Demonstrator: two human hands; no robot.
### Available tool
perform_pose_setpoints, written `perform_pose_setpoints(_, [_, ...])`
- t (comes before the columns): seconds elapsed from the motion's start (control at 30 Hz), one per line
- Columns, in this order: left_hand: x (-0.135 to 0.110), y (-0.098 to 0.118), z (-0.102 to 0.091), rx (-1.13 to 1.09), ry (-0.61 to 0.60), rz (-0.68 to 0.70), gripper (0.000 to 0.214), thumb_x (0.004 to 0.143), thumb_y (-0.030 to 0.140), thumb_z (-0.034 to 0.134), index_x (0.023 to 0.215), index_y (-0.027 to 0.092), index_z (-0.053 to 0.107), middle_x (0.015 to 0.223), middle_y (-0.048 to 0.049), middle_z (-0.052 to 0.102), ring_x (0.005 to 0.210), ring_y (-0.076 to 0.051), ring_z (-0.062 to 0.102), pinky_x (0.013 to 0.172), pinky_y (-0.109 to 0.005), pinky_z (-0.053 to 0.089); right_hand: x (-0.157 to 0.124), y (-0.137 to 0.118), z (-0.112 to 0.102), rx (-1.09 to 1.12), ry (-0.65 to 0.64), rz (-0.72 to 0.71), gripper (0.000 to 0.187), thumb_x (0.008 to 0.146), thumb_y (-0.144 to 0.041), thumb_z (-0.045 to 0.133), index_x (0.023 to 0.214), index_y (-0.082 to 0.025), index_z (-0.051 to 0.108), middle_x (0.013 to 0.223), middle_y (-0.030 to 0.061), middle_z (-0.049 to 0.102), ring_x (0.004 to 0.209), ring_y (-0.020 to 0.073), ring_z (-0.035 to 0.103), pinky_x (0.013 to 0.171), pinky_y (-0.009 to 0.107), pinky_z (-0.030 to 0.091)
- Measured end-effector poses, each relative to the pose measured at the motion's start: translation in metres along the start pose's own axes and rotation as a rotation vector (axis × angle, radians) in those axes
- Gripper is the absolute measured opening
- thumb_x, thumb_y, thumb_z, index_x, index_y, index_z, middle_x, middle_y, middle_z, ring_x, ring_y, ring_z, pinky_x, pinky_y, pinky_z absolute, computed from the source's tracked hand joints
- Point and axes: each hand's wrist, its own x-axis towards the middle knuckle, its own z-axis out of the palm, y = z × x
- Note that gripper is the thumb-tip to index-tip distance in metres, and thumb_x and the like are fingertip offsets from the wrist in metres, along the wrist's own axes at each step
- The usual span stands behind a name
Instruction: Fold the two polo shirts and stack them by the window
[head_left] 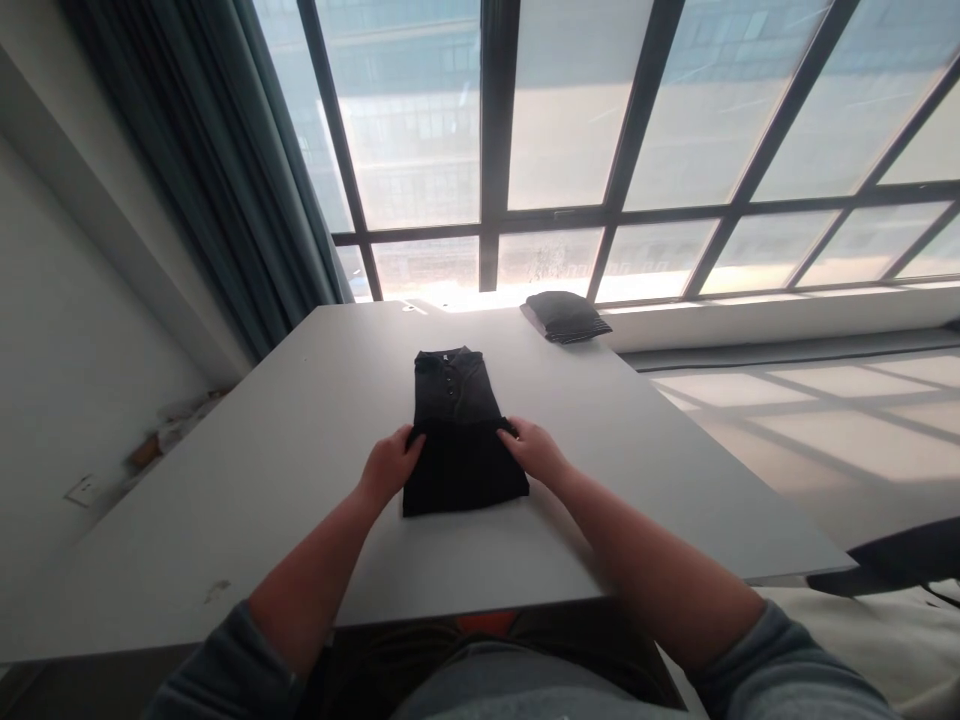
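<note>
A dark buttoned shirt (454, 390) lies on the white table (315, 420) in a narrow folded shape, its collar pointing toward the window. Its lower part is turned up into a black flap across the front. My left hand (391, 463) pinches the left corner of that flap, thumb on top. At the opposite corner, my right hand (534, 450) grips the cloth between thumb and fingers. The fingers under the fabric are partly hidden on both sides.
A folded dark garment (566, 316) rests at the table's far right corner. Large windows (570, 110) stand behind, with a blue-grey curtain (217, 160) at the left. A dark object (892, 557) sits beside the table's right corner.
</note>
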Motion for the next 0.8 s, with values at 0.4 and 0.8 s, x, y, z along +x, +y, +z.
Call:
perform_pose_setpoints(0.4, [0.003,-0.019,0.009,0.174,-0.191,-0.057,0.038,0.095,0.031,0.059,0.133,0.024,0.053,0.099,-0.0033,0.074,0.090,-0.023,0.071,0.075,-0.030,0.048,0.004,0.021,0.016,-0.262,0.123,-0.162,0.043,0.098,-0.032,0.056,0.138,-0.016,0.060,0.130,0.0125,0.060,0.122,0.0242,0.053,0.115,0.040,0.041])
perform_pose_setpoints(0.8, [-0.004,-0.015,0.008,0.268,-0.053,0.032,0.050,0.095,0.029,0.057,0.143,0.020,0.048,0.129,-0.0151,0.066,0.119,-0.031,0.063,0.103,-0.044,0.050,-0.031,0.011,0.044,-0.440,-0.221,-0.102,0.064,0.102,-0.050,0.046,0.163,-0.030,0.038,0.171,0.0084,0.016,0.159,0.0373,0.018,0.127,0.065,0.016])
